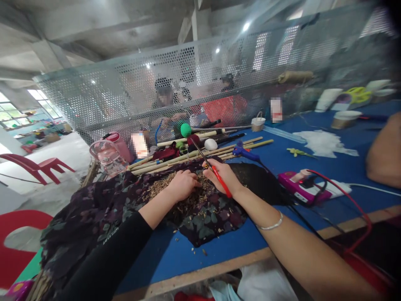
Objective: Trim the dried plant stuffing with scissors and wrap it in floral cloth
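Observation:
My right hand is closed around red-handled scissors, whose blades point up and to the left, away from me. Its thumb and fingertips sit close to my left hand, over a heap of small brown chips. The left fingers are curled down into this heap; whatever they pinch is hidden. Under the heap lies a dark patterned cloth, spread over the blue table.
Behind the heap lie bamboo sticks, a green ball, a white ball and a blue glue gun. A purple power strip with cables stands right. A perforated metal screen runs behind; people sit beyond it.

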### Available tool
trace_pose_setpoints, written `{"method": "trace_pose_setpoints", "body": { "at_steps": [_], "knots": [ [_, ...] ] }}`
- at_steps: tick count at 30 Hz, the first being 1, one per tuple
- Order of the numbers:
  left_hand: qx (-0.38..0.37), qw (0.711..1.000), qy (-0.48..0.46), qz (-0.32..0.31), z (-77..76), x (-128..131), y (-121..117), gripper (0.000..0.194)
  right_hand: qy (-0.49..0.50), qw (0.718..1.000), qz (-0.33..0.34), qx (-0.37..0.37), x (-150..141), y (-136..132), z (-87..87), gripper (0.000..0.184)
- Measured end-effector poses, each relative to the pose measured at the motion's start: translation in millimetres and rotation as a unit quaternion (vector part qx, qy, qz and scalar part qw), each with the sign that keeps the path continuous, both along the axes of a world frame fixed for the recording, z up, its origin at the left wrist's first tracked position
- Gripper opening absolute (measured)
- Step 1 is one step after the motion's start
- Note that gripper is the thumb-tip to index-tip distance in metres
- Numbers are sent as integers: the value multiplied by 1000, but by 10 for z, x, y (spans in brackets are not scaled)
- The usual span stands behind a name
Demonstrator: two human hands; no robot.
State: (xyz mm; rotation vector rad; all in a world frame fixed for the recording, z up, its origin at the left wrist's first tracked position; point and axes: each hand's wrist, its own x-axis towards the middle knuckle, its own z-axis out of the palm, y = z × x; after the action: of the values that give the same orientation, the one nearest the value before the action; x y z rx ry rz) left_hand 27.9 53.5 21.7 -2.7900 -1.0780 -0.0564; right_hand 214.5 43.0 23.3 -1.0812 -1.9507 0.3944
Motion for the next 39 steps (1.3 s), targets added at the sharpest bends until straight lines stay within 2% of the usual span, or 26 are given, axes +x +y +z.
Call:
{"method": "trace_pose_setpoints", "body": {
  "at_steps": [5, 10, 12, 14, 15, 16, 17, 18, 20, 21, 22, 23, 24, 26, 29, 34, 39],
  "knots": [
    [11, 1000, 20, -8, -57, 19, -8, 19, -2, 1000, 4, -1, -5, -4, -7, 51],
    [-5, 999, -18, 29, -77, 57, -1, 15, -12, 1000, 2, -8, -4, 10, -17, 54],
    [-9, 997, -75, 31, -35, 27, -36, 16, -15, 1000, 4, -9, -7, 15, -19, 52],
    [-13, 980, -190, 61, 17, -40, -116, 18, -21, 1000, 8, -12, -17, 16, -20, 50],
    [-18, 960, -264, 97, 36, -83, -170, 18, -26, 1000, 9, -16, -26, 14, -22, 49],
    [-31, 927, -343, 146, 44, -128, -228, 17, -32, 999, 9, -21, -37, 11, -25, 49],
    [-55, 880, -427, 202, 40, -173, -285, 15, -39, 999, 11, -26, -50, 6, -31, 48],
    [-90, 816, -512, 253, 24, -213, -337, 13, -48, 998, 15, -30, -66, 1, -41, 48],
    [-180, 657, -661, 316, -34, -274, -416, 11, -74, 996, 28, -35, -105, -13, -71, 47],
    [-221, 575, -718, 324, -66, -293, -442, 10, -91, 995, 32, -35, -128, -22, -92, 46],
    [-254, 505, -762, 317, -94, -304, -460, 8, -111, 993, 31, -33, -153, -32, -114, 47],
    [-275, 452, -793, 301, -114, -309, -472, 5, -132, 990, 27, -31, -180, -44, -136, 48],
    [-289, 415, -815, 282, -125, -308, -481, 4, -153, 988, 23, -29, -208, -57, -156, 50],
    [-305, 368, -842, 252, -123, -296, -495, 5, -184, 982, 29, -20, -264, -89, -184, 51],
    [-322, 329, -857, 234, -102, -275, -522, 10, -202, 978, 59, 5, -341, -138, -197, 51],
    [-335, 313, -864, 208, -130, -268, -557, 16, -213, 972, 70, 64, -424, -176, -201, 56],
    [-347, 300, -859, 226, -160, -251, -580, 24, -205, 973, 70, 80, -455, -176, -226, 55]
  ]
}}
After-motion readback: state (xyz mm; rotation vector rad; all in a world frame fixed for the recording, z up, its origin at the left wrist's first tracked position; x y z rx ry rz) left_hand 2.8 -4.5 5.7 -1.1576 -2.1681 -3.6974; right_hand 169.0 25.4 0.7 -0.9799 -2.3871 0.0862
